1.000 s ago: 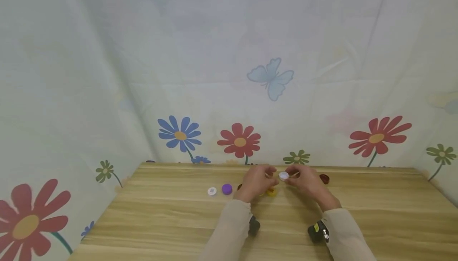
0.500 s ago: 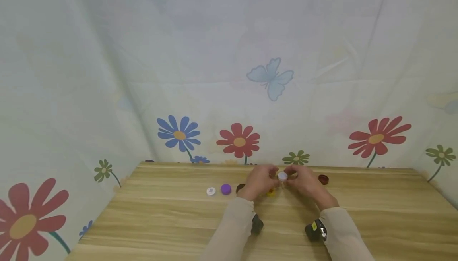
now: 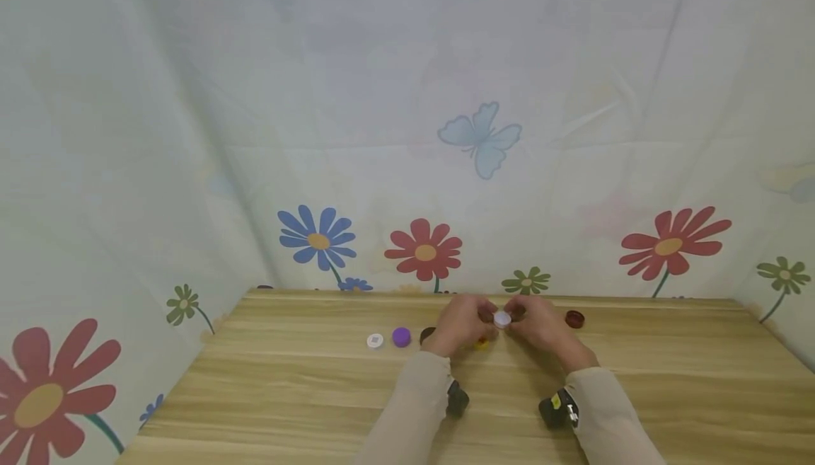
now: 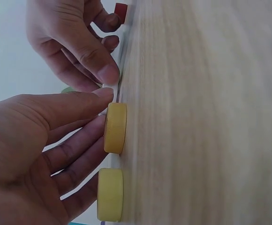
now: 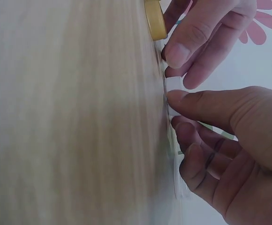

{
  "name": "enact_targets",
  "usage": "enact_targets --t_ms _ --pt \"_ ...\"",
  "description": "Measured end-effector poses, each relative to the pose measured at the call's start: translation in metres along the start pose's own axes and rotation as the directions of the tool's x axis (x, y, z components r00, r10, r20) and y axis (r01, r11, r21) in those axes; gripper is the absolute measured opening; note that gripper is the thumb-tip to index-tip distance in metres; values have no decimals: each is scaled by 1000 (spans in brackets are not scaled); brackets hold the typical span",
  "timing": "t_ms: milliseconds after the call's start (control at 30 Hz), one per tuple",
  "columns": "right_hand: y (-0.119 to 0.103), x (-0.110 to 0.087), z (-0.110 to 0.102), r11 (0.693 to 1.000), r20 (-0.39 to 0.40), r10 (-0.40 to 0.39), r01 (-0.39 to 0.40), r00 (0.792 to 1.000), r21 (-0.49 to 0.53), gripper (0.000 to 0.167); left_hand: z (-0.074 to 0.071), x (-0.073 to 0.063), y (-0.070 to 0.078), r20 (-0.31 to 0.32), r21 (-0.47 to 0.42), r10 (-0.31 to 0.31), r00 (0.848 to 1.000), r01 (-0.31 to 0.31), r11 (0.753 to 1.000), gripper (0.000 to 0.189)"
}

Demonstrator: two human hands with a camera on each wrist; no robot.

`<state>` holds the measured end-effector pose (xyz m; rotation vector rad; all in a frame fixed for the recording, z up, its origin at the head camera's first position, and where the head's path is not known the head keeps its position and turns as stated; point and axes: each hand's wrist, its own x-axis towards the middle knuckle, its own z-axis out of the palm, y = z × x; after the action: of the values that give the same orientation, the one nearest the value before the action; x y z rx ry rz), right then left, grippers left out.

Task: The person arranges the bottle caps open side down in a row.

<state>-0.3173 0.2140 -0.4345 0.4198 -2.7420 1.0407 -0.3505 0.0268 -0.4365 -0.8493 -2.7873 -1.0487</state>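
A white bottle cap [image 3: 502, 319] is pinched by my right hand [image 3: 541, 323], its thumb pressed to the rim in the right wrist view. Its other fingers curve beside the cap, low over the wooden table [image 3: 305, 380]. My left hand [image 3: 463, 323] is at the cap's left side, fingertips right at its edge and fingers loosely extended. In the left wrist view, an orange-yellow cap [image 4: 116, 127] and a paler yellow cap [image 4: 110, 194] stand beside my left fingers. My left hand partly covers a dark brown cap [image 3: 428, 336] in the head view.
Farther left are a purple cap [image 3: 401, 337] and another white cap [image 3: 375, 341]. A dark red cap [image 3: 575, 319] lies right of my right hand. Behind the table's far edge hangs a flowered curtain [image 3: 573, 168].
The white cap has moved slightly nearer and lower in the head view, with my right hand. My left fingers have closed the gap to it. The other caps have not moved.
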Motion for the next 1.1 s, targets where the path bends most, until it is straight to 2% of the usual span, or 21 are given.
enact_targets --t_ms 300,533,733,933,1100 --pt "-1 -1 -3 999 -11 41 -40 999 19 16 -1 -1 0 -8 -23 6 1000 -6 1000 23" --pt "-7 -3 -14 991 17 111 -112 994 77 15 -4 -2 1 -94 -47 22 995 -27 999 16" --pt "-9 -4 -21 987 9 89 -89 996 130 19 -4 -1 3 -163 -77 19 986 -32 997 11" --pt "-8 -5 -24 987 -3 59 -58 998 150 19 -6 -3 6 -177 -132 14 984 -38 991 11" --pt "-7 -5 -23 978 4 78 -78 997 193 17 -6 -3 8 -169 -160 -10 986 -17 987 11"
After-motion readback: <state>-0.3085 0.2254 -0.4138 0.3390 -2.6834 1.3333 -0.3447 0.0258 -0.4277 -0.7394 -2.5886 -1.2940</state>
